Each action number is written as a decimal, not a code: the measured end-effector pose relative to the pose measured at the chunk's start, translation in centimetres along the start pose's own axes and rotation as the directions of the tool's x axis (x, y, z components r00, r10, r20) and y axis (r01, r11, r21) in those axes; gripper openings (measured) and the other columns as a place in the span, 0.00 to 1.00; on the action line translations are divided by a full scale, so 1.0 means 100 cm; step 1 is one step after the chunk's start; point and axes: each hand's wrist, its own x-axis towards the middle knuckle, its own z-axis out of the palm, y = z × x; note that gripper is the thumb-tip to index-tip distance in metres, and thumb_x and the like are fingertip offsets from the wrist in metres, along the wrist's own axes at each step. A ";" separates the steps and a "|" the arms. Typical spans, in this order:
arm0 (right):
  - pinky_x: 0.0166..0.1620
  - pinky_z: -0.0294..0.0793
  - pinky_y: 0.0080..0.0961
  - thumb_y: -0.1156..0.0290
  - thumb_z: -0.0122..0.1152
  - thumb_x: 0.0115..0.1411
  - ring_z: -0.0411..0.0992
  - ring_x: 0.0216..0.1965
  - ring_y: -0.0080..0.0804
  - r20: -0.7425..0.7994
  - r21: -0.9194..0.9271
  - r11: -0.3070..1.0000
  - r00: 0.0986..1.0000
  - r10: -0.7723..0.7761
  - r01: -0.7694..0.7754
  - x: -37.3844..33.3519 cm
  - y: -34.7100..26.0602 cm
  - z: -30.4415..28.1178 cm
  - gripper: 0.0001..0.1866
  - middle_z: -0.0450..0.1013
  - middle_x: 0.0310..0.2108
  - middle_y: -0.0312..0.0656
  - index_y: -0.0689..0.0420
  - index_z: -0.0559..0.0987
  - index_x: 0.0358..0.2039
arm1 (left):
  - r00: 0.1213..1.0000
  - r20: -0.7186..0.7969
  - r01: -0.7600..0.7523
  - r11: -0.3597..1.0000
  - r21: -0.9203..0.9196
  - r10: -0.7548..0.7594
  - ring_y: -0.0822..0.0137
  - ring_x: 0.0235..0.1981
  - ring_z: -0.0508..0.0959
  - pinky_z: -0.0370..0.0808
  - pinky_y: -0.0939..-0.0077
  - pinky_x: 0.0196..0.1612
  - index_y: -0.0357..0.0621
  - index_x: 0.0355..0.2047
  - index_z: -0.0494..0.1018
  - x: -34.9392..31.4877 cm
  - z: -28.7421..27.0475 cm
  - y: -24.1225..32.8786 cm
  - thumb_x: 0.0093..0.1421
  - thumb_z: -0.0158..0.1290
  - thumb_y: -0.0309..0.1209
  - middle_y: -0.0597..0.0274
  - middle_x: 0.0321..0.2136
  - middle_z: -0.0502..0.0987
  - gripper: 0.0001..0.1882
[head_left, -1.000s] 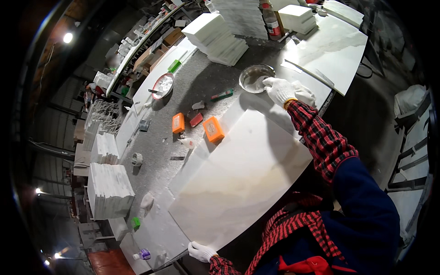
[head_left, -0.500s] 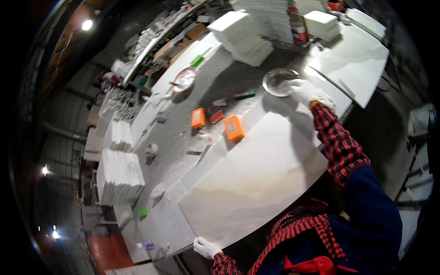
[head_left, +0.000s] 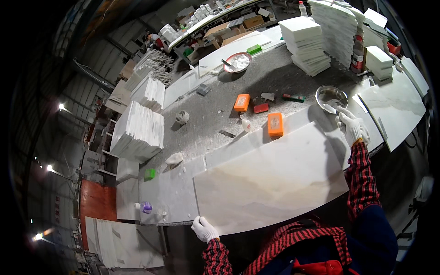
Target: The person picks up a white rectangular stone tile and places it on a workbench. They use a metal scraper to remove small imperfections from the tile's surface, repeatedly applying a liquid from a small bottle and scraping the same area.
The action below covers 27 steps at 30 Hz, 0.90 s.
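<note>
A large white stone slab (head_left: 270, 178) with pale brown veining lies on the workbench in front of me. My left hand (head_left: 205, 229), in a white knit glove, grips the slab's near left corner with its fingers bent at the edge. Off to the right, my gloved right hand (head_left: 352, 125) is closed around the handle of what looks like a scraper (head_left: 329, 108). Its pale flat blade reaches into a shiny metal bowl (head_left: 332, 90) beyond the slab. The handle is mostly hidden by the fingers.
Orange boxes (head_left: 275, 124), a red block (head_left: 261, 108) and a small white bottle (head_left: 246, 123) stand behind the slab. A bowl of white powder or paste (head_left: 237, 62) sits farther back. Stacked tiles (head_left: 137, 133) rise at left, others (head_left: 305, 43) at the back. A second slab (head_left: 394, 105) lies right.
My view has turned, shifting the bench rightward in the picture. My right hand has drawn back from over the bowl, and the scraper blade now shows. My left hand stays at the slab's corner.
</note>
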 end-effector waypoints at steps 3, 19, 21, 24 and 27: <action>0.27 0.68 0.09 0.69 0.57 0.69 0.70 0.26 0.14 0.014 -0.006 1.000 1.000 -0.014 0.014 -0.005 0.016 0.006 0.21 0.76 0.34 0.32 0.58 0.74 0.61 | 1.000 -0.004 -0.013 1.000 -0.002 0.013 0.50 0.48 0.78 0.73 0.55 0.50 0.47 0.49 0.76 0.001 -0.002 0.001 0.68 0.47 0.46 0.52 0.49 0.75 0.20; 0.31 0.69 0.11 0.70 0.57 0.69 0.72 0.29 0.15 0.110 -0.183 0.959 0.965 0.238 -0.215 -0.121 0.056 0.097 0.23 0.78 0.34 0.37 0.65 0.72 0.62 | 0.894 0.096 -0.432 0.899 -0.076 0.438 0.47 0.52 0.76 0.72 0.56 0.56 0.39 0.47 0.78 0.057 -0.002 -0.029 0.69 0.51 0.37 0.48 0.46 0.79 0.15; 0.32 0.70 0.12 0.70 0.56 0.69 0.72 0.29 0.15 0.089 -0.196 0.949 0.959 0.269 -0.248 -0.132 0.062 0.105 0.22 0.78 0.34 0.38 0.65 0.73 0.61 | 0.841 0.094 -0.531 0.846 -0.048 0.533 0.48 0.54 0.75 0.72 0.56 0.57 0.40 0.48 0.79 0.059 0.002 -0.024 0.68 0.52 0.35 0.49 0.47 0.79 0.14; 0.33 0.71 0.13 0.70 0.57 0.69 0.72 0.29 0.15 0.105 -0.247 0.937 0.954 0.281 -0.248 -0.144 0.071 0.115 0.21 0.78 0.34 0.38 0.65 0.74 0.60 | 0.799 0.125 -0.589 0.807 -0.031 0.588 0.49 0.56 0.74 0.71 0.55 0.58 0.40 0.49 0.78 0.058 0.006 -0.022 0.66 0.55 0.33 0.50 0.49 0.78 0.14; 0.32 0.71 0.13 0.69 0.57 0.69 0.72 0.29 0.16 0.086 -0.295 0.918 0.950 0.300 -0.263 -0.147 0.075 0.124 0.21 0.78 0.34 0.38 0.65 0.75 0.60 | 0.813 0.161 -0.551 0.829 -0.094 0.559 0.50 0.58 0.72 0.70 0.56 0.59 0.39 0.49 0.78 0.057 0.007 -0.019 0.66 0.56 0.32 0.50 0.50 0.77 0.14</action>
